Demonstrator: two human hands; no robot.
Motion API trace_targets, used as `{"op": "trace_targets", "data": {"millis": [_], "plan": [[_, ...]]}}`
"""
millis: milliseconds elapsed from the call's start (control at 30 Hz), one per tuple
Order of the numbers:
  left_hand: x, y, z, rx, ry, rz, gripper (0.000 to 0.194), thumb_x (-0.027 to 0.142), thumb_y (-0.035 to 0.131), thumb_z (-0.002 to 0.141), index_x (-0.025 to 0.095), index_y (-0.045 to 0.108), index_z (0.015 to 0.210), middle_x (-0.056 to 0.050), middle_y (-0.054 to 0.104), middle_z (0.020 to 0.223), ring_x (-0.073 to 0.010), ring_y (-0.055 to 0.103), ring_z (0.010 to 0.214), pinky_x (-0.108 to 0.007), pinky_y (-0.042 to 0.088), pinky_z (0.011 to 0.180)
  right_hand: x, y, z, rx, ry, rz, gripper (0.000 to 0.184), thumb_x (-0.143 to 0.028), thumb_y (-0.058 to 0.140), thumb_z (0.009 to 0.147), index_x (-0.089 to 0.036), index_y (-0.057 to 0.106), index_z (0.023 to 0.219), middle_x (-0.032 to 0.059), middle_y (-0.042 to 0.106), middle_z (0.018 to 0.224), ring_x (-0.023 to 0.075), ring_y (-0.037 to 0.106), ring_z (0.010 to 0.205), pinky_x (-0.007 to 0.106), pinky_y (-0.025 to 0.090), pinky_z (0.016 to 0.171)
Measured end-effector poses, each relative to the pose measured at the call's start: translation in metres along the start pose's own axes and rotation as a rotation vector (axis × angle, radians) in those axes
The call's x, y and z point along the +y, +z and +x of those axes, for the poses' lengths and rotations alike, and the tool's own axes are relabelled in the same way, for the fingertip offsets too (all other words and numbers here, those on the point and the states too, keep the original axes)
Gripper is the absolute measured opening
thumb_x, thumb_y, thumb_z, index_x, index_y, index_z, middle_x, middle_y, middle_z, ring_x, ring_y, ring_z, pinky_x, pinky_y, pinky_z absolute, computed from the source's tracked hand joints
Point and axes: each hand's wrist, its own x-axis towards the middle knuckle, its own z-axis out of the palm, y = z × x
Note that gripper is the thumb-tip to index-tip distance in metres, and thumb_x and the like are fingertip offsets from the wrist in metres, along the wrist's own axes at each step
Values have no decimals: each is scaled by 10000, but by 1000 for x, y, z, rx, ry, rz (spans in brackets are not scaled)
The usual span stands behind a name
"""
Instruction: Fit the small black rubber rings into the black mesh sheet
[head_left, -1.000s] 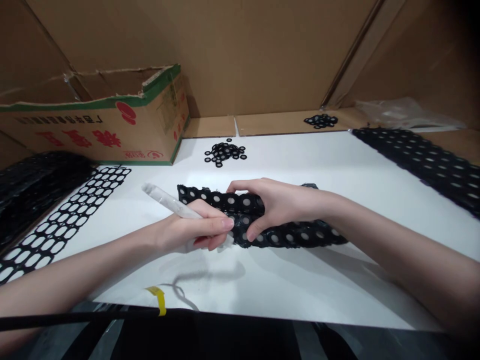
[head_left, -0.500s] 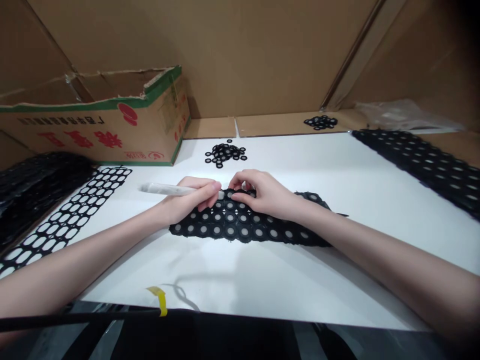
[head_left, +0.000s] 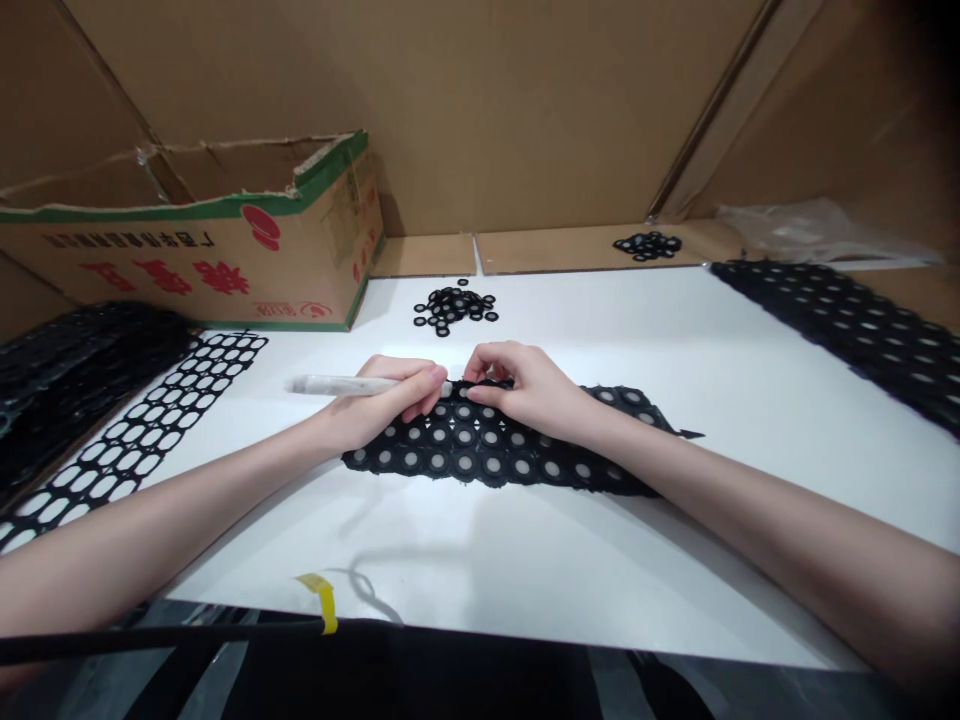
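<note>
A black rubber sheet (head_left: 465,463) with rows of round pale spots lies on the white tabletop in front of me. My left hand (head_left: 401,392) is closed around a whitish pen-like tool (head_left: 330,385), whose tip end meets the sheet's far edge. Just right of it, my right hand (head_left: 529,390) pinches that same far edge between thumb and fingers. The fingertips partly hide the spot where both hands meet the sheet. Beyond the hands lies a loose pile of small black rings (head_left: 454,305).
A cardboard box (head_left: 300,240) with green edging stands at the back left. Beside it are a black open-holed mesh strip (head_left: 150,425) and stacked black sheets (head_left: 67,370). Another spotted sheet (head_left: 847,330), more rings (head_left: 646,245) and clear plastic (head_left: 825,228) lie at the right.
Both hands stay at the sheet's far edge with nearly the same hold. The whole view has shifted very slightly.
</note>
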Motion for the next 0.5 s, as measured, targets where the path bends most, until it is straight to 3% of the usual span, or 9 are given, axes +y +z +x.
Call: {"op": "trace_targets", "data": {"millis": [367,500], "plan": [[0,4,3,-54,54,65,441,349,343,950,165,417,556,28,404,518,-106,384,539,-258,305,569,-2,1,0,2,-29,7,56,-139,577,731,-194,566,734,20,636,798,173,540,775,308,401,736],[-2,5,4,-63,65,33,437,333,361,945,165,430,548,21,410,517,-107,389,535,-264,308,566,-5,-3,-1,-28,-18,-41,34,-176,577,758,-197,590,781,36,652,840,199,550,840,349,405,800]]}}
